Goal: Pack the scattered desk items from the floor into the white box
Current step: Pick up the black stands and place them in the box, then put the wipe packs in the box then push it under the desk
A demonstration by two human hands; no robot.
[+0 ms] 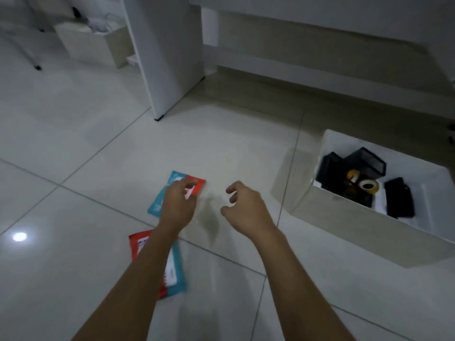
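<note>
Pale glossy floor tiles [98, 134] fill the view, with a white desk's panel leg [170, 57] at twelve o'clock. At three o'clock sits the white box [349, 217], already holding black organiser trays [364, 163], two tape rolls [368, 185] and a flat black case [398, 196]. We judge the packing well along, with two red-and-blue packets left on the floor: the far packet [157, 204] near centre, the near packet [176, 271] at six o'clock, partly under our left forearm. Our left hand [177, 205] hovers over the far packet, grip spread, fingers curled, not yet pinching it as far as we can tell. Our right hand [246, 207], just beside, hangs loosely spread and empty. Next, we judge, the left fingers must get under that flat packet's edge, then carry it toward three o'clock into the box.
</note>
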